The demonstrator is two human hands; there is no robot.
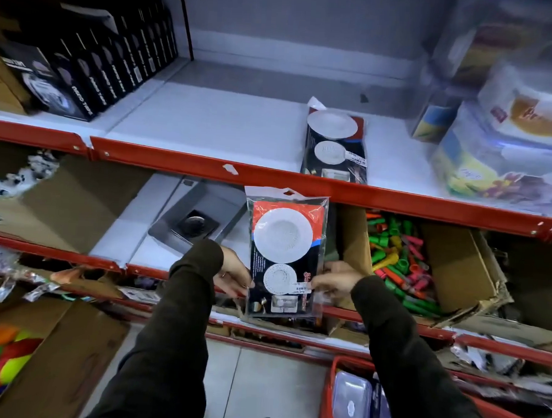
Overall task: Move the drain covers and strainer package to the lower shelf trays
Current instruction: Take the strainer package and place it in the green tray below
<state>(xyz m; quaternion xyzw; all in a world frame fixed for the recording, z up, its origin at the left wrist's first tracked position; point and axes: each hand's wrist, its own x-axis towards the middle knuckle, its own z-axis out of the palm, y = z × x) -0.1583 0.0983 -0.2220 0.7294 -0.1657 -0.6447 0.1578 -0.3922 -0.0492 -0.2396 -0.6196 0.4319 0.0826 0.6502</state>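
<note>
I hold a clear-wrapped strainer package upright in front of the second shelf; it shows two white round strainers on a black and red card. My left hand grips its lower left edge and my right hand pinches its lower right edge. A second strainer package lies flat on the white upper shelf, near the red front rail. A grey square drain cover with a round steel centre rests on the second shelf, just left of the held package.
Black boxes line the upper shelf at left; clear plastic containers stand at right. A cardboard box of coloured plastic pieces sits right of my hands. A red basket with packaged items stands on the floor below. A box of coloured balls is lower left.
</note>
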